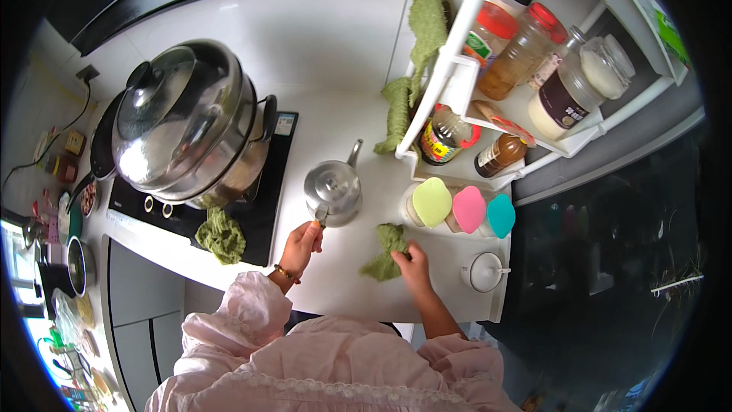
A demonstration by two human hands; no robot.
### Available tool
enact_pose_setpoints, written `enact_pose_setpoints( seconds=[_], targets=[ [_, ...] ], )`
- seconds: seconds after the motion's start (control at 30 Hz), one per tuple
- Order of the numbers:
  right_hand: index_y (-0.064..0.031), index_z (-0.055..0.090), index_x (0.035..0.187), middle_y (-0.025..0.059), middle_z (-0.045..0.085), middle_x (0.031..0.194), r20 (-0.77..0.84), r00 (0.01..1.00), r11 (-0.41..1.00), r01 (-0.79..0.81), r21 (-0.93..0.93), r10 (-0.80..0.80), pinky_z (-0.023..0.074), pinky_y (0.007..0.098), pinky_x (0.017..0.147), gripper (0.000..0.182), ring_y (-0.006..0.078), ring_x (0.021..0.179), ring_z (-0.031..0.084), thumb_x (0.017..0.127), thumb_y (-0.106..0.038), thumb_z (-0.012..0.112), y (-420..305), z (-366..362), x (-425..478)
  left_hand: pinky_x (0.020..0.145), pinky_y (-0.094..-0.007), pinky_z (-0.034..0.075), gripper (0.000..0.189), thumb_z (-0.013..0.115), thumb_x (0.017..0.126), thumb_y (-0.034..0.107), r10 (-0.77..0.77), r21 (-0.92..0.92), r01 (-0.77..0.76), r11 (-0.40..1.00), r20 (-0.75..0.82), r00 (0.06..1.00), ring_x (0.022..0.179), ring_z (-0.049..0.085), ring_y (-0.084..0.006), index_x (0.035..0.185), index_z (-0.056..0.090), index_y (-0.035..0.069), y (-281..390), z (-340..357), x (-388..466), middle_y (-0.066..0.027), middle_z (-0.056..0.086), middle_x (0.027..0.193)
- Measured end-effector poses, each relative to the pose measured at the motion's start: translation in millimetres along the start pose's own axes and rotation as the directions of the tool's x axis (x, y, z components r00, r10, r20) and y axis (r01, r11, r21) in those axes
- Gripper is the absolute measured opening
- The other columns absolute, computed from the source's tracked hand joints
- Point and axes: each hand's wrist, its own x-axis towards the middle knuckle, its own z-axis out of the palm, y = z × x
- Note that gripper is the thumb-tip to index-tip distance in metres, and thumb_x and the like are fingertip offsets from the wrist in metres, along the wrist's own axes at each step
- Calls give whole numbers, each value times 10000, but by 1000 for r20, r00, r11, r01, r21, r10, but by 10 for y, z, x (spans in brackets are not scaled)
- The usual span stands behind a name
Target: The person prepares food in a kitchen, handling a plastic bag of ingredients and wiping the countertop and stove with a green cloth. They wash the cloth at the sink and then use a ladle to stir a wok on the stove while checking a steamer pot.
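Observation:
My left hand (302,245) grips the handle of a small metal pot with a spout (333,184), which stands on the white counter (343,274) with its spout pointing away from me. To its right, my right hand (414,266) holds a crumpled green cloth (386,254) against the countertop. Beyond that hand stand several containers with a yellow-green lid (432,202), a pink lid (469,209) and a teal lid (500,216). A white lidded cup (484,272) is at the right, near the counter's edge.
A large steamer pot (183,120) with a glass lid sits on the black cooktop (273,194) at left. Another green cloth (222,237) lies at the cooktop's front. At right, a white rack (437,106) holds jars and bottles, with green cloths (429,23) hanging on its side.

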Motion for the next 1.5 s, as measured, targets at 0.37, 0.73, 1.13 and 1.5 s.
enact_pose_setpoints(
  seconds=[0.37,0.73,1.13,1.5],
  targets=[
    [-6,570,1016,126,500,1152,305,693,667,718,-200,-654,357,412,910,303,317,1041,444,714,-1,550,-1096,366,287,522,-230,355,386,380,940,293,-33,239,22,971,43,999,545,417,-85,656,465,45,-148,-83,-621,5,445,577],
    [-35,509,935,100,521,912,259,822,632,558,-537,-506,448,392,699,214,298,855,517,739,-57,591,-1364,918,653,517,-281,365,341,398,918,228,35,388,-95,917,158,987,525,389,-114,656,458,19,-107,-253,-500,-19,430,544],
    [22,553,1025,99,603,933,251,906,936,351,10,-342,456,295,776,248,198,853,587,782,40,505,-1456,498,997,597,-368,424,389,419,909,312,57,405,-90,910,93,994,576,506,-271,776,542,-33,-112,-211,-483,-165,533,614],
    [-16,471,965,108,513,953,708,671,824,516,-232,-221,405,342,822,338,255,926,499,685,-76,649,-1411,890,1150,578,-387,411,376,419,905,290,49,457,-131,880,188,981,541,489,-288,751,527,-36,-103,-225,-396,-171,511,574]
  ],
)
